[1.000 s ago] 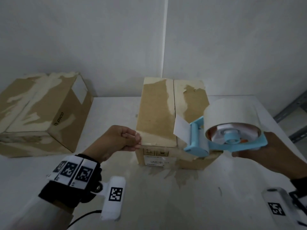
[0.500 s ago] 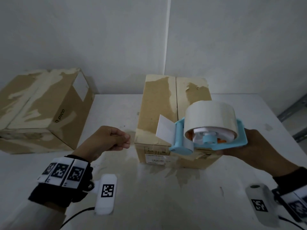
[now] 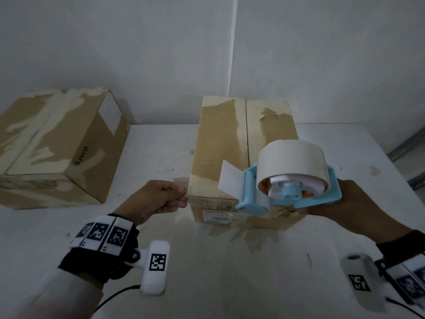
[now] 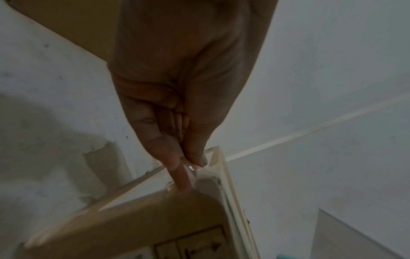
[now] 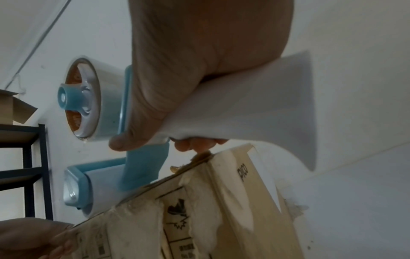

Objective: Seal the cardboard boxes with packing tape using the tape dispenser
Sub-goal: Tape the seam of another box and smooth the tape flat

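A worn cardboard box (image 3: pixel 220 143) stands mid-table with its top flaps closed along a centre seam. My right hand (image 3: pixel 345 203) grips the white handle (image 5: pixel 244 105) of a blue tape dispenser (image 3: pixel 250 199), held on its side over the box's near right corner. Its white roll (image 3: pixel 292 162) faces up, and a free flap of tape (image 3: pixel 230 178) sticks out to the left. Beside the box's near left corner, my left hand (image 3: pixel 181 196) has thumb and forefinger pinched on a small shiny clear tape scrap (image 4: pixel 190 168). A second taped box (image 3: pixel 57 146) sits at the far left.
The white table (image 3: pixel 230 272) has brown stains in front of the middle box. A white wall rises close behind both boxes. A dark metal shelf rack (image 5: pixel 33 157) stands off to the right, with an open box (image 5: pixel 13 106) on it.
The dispenser has moved left, from beside the box's right corner to over it. My left hand drew back a little from the box's near left corner and came close again.
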`<move>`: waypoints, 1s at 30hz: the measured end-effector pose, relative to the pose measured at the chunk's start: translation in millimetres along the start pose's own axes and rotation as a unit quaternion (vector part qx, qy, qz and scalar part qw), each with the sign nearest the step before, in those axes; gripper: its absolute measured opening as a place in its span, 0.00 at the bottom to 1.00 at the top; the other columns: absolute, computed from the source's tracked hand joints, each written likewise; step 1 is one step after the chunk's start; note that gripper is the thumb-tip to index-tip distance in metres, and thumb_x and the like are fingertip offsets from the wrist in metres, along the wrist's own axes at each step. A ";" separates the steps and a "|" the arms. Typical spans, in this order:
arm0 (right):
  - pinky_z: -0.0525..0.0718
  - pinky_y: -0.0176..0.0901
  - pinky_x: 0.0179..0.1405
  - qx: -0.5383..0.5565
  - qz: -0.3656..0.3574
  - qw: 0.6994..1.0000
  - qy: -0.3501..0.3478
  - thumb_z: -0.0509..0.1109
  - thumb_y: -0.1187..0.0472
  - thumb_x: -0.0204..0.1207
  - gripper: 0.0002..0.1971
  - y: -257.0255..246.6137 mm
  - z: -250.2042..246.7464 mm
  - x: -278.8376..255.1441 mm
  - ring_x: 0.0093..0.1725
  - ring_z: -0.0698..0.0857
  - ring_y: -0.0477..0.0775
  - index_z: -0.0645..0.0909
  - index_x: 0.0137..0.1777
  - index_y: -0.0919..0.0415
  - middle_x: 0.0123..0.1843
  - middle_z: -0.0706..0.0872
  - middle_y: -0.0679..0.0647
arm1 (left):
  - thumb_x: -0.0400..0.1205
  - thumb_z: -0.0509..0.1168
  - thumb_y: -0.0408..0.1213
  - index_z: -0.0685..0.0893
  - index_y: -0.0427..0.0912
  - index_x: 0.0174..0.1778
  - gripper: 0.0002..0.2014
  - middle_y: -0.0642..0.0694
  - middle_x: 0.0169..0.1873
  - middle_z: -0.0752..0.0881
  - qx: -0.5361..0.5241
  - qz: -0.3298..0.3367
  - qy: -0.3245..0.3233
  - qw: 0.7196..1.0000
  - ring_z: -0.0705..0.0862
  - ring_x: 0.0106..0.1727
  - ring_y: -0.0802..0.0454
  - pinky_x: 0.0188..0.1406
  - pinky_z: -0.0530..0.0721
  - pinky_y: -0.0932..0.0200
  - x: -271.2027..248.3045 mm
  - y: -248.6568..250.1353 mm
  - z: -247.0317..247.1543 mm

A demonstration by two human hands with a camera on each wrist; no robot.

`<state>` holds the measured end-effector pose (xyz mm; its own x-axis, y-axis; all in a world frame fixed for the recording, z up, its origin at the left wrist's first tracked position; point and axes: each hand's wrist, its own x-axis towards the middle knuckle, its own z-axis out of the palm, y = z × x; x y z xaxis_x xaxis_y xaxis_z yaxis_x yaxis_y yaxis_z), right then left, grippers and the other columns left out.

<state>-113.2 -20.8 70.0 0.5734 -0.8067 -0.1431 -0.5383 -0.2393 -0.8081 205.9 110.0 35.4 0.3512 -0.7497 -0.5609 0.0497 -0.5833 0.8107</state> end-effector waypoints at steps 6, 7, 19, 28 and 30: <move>0.86 0.63 0.50 0.003 -0.002 1.000 -0.005 0.71 0.20 0.26 0.35 5.1 1.6 0.7 0.40 0.88 0.51 0.81 0.40 0.27 0.42 0.88 0.33 | 0.81 0.63 0.36 0.80 0.41 0.37 0.07 0.52 0.26 0.88 0.064 0.047 0.024 0.997 0.86 0.26 0.67 0.26 0.81 0.73 0.7 -1.8 8.1; 0.86 0.63 0.49 0.004 -0.002 1.000 -0.003 0.71 0.20 0.26 0.35 6.3 1.9 1.0 0.40 0.89 0.52 0.81 0.40 0.27 0.43 0.88 0.33 | 0.81 0.63 0.35 0.80 0.41 0.37 0.07 0.53 0.26 0.88 0.081 0.056 0.032 0.995 0.86 0.26 0.68 0.27 0.81 0.72 0.6 -1.3 9.2; 0.87 0.59 0.47 0.015 0.005 1.000 -0.011 0.71 0.20 0.27 0.34 5.7 2.9 0.3 0.40 0.88 0.47 0.83 0.38 0.28 0.40 0.90 0.34 | 0.82 0.59 0.48 0.74 0.41 0.45 0.12 0.43 0.42 0.80 0.142 -0.078 0.018 0.987 0.80 0.38 0.53 0.31 0.83 0.62 -2.3 -35.8 26.8; 0.85 0.66 0.50 0.028 0.006 1.000 -0.011 0.75 0.23 0.30 0.36 12.7 4.2 1.7 0.43 0.89 0.54 0.85 0.42 0.35 0.43 0.91 0.43 | 0.83 0.37 0.58 0.59 0.64 0.71 0.21 0.66 0.65 0.67 0.026 0.102 -0.070 0.992 0.67 0.69 0.65 0.64 0.65 0.74 -33.4 -5.7 24.8; 0.87 0.58 0.47 0.018 0.000 1.000 -0.013 0.72 0.20 0.28 0.34 11.7 4.2 2.7 0.41 0.88 0.47 0.83 0.40 0.29 0.39 0.90 0.34 | 0.73 0.39 0.70 0.52 0.68 0.72 0.30 0.71 0.65 0.61 0.044 0.101 -0.103 0.989 0.61 0.71 0.68 0.73 0.59 0.69 -37.3 -6.6 28.1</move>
<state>-115.4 -23.5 57.7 0.5902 -0.7918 -0.1575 -0.5152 -0.2193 -0.8285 166.2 133.0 46.3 0.1481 -0.8957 -0.4193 -0.0865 -0.4341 0.8967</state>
